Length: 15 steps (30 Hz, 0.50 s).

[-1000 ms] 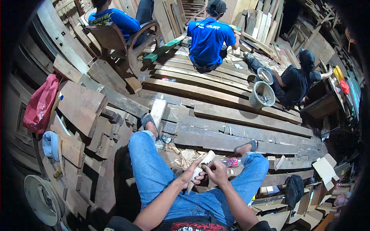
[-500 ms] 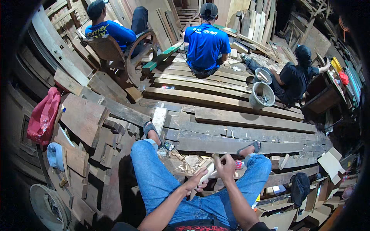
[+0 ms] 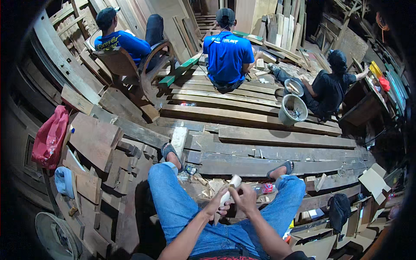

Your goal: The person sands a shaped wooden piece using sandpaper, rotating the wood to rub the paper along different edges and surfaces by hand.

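Observation:
Between my knees, my left hand (image 3: 214, 205) is closed round a pale, rounded piece of wood (image 3: 225, 199) that tilts up and to the right. A pointed lower tip of pale wood sticks out below that hand. My right hand (image 3: 245, 200) pinches a small brownish piece (image 3: 233, 188), which looks like folded sandpaper, against the wood near its upper end. Fingers cover part of both things. Wood shavings and scraps (image 3: 216, 185) lie on the floor just beyond my hands.
Long planks (image 3: 277, 141) cover the floor ahead. Two grey buckets (image 3: 293, 110) stand right of a seated person in blue (image 3: 228, 56). Another person sits in a chair at far left; one in black sits at right. Stacked boards (image 3: 93, 138) are on my left, cardboard (image 3: 374, 183) on my right.
My right hand has moved slightly left and down along the wood with the brownish piece. The wood is tilted more upright, its upper end now showing above my fingers.

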### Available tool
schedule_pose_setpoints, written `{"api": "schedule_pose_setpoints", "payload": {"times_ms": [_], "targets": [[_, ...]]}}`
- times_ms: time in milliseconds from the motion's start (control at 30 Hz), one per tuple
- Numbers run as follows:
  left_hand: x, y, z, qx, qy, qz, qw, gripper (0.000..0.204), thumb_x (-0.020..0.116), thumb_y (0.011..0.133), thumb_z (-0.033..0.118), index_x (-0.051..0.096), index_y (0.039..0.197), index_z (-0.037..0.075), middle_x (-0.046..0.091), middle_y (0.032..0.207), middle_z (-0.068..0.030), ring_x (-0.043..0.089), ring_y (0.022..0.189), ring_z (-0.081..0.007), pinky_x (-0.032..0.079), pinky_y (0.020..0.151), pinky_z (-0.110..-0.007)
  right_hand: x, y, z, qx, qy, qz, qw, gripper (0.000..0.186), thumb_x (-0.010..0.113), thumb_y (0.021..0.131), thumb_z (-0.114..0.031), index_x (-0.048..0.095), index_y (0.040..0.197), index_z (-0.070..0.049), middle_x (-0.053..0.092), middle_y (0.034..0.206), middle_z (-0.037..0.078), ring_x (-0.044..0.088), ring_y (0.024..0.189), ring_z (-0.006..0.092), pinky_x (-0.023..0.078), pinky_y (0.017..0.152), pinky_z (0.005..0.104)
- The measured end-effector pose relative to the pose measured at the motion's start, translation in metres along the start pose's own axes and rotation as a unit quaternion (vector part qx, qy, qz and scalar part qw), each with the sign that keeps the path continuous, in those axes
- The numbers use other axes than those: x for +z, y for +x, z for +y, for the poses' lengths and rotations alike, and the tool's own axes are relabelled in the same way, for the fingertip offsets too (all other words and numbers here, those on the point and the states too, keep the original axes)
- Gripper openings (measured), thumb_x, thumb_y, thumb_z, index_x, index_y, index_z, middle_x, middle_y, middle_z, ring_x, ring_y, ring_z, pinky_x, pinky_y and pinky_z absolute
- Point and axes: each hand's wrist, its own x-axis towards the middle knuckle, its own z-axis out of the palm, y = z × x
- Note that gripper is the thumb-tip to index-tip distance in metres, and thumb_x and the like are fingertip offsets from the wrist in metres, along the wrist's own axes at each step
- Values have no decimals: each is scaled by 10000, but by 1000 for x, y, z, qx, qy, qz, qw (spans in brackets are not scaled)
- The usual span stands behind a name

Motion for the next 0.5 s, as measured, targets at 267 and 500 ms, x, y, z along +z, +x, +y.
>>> {"api": "schedule_pose_setpoints", "payload": {"times_ms": [267, 500], "targets": [[2, 0, 1, 53, 46, 65, 995, 448, 567, 951, 370, 343, 1312, 228, 421, 749, 13, 355, 493, -42, 285, 389, -182, 5, -19, -6, 29, -11, -27, 999, 341, 720, 833, -290, 570, 733, -1, 590, 643, 166, 563, 556, 316, 426, 544, 432], [26, -10, -3, 63, 85, 86, 991, 594, 585, 944, 332, 264, 1436, 241, 425, 734, 21, 356, 484, -51, 302, 407, -194, -1, 1, 8, 13, -26, 22, 999, 359, 721, 842, -278, 552, 673, -10, 575, 632, 169, 575, 568, 322, 428, 534, 415]]}}
